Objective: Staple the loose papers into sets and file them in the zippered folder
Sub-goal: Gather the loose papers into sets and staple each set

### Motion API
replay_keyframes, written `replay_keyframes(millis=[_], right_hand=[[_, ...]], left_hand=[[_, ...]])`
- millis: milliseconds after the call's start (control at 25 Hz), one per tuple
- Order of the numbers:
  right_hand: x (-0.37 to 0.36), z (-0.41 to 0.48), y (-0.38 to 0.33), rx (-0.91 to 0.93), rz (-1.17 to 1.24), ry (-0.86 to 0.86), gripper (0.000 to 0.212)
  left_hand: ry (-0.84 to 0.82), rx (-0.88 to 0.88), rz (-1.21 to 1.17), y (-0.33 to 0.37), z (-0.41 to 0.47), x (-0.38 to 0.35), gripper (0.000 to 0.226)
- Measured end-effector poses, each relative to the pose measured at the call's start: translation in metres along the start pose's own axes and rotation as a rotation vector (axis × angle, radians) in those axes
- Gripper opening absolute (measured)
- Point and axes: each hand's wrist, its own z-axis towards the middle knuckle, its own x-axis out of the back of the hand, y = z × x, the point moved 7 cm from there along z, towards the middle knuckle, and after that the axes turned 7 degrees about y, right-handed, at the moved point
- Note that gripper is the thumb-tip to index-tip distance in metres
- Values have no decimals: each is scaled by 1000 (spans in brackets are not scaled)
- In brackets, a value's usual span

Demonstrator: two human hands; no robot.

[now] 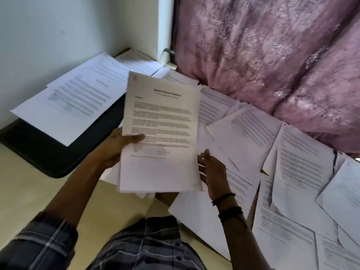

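Plaid dark shirt (148, 244) at the bottom centre, both forearms reaching up into the frame. Left hand (115, 149) at centre left: grip is on the stack of white printed papers (161, 133), thumb laid across the front page and fingers behind, stack lifted and tilted toward the camera. Right hand (210, 170) sits at the stack's lower right edge, touching or just beside it; can't tell whether that grip is pinching the sheets. Two black bands (224, 198) on the right wrist. Black zippered folder (58, 152) lies flat on the cream surface (39, 191) at left, with a few white printed sheets (74, 102) resting on it and overhanging its upper edge. More loose white printed sheets (292, 172) overlap in a spread across the right half, from centre to the lower right corner. Pink patterned fabric (272, 65) fills the upper right; white wall (58, 26) in the upper left.
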Motion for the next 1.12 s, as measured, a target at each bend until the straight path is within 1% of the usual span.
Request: replay_keyframes(millis=[40, 80, 120, 160, 200, 280, 320, 400, 440, 520, 600, 640, 720, 760, 800, 880, 960, 1000, 1080, 1120], right_hand=[[-4, 8, 9, 43, -156, 77, 11], [-14, 13, 18, 116, -353, 110, 6], [-31, 15, 29, 157, -520, 85, 10], [-49, 14, 38, 178, -632, 44, 18], [-66, 14, 43, 206, -697, 27, 27], [-97, 14, 46, 252, -803, 47, 47], [-109, 14, 44, 247, -883, 66, 54], [-124, 17, 44, 220, -1062, 50, 68], [-127, 18, 45, 203, -1135, 42, 67], [-127, 20, 43, 206, -1239, 48, 50], [-126, 21, 41, 221, -1305, 89, 39], [-125, 20, 39, 232, -1338, 126, 39], [-125, 16, 37, 251, -1401, 154, 48], [-124, 16, 35, 245, -1390, 144, 51], [-121, 17, 33, 214, -1330, 135, 51], [-115, 23, 33, 127, -1186, 123, 42], [-114, 24, 34, 103, -1147, 124, 42], [-113, 23, 34, 107, -1179, 136, 46], [-111, 23, 37, 145, -1240, 186, 67], [-110, 21, 39, 151, -1233, 203, 74]], left_hand=[[36, -32, -22, 6, -3, 20, 80], [76, -60, -43, 12, -5, 39, 68], [128, -76, -58, 17, -8, 57, 56], [174, -81, -67, 19, -10, 74, 48], [200, -82, -78, 21, -11, 88, 44], [203, -77, -89, 21, -12, 112, 44], [203, -79, -84, 21, -11, 121, 45], [228, -84, -68, 19, -8, 136, 46], [243, -80, -69, 17, -7, 142, 46], [259, -59, -69, 9, -5, 149, 46], [255, -43, -56, 1, -4, 151, 45], [262, -43, -50, 0, -4, 151, 44], [278, -54, -53, 0, -7, 148, 40], [277, -59, -52, 0, -8, 147, 39], [273, -61, -46, -1, -10, 146, 40], [256, -58, -37, -4, -12, 147, 46], [263, -53, -20, -4, -16, 148, 47], [270, -58, -15, -3, -18, 148, 43], [290, -75, -8, 1, -24, 147, 33], [309, -84, 4, 3, -28, 147, 30]])
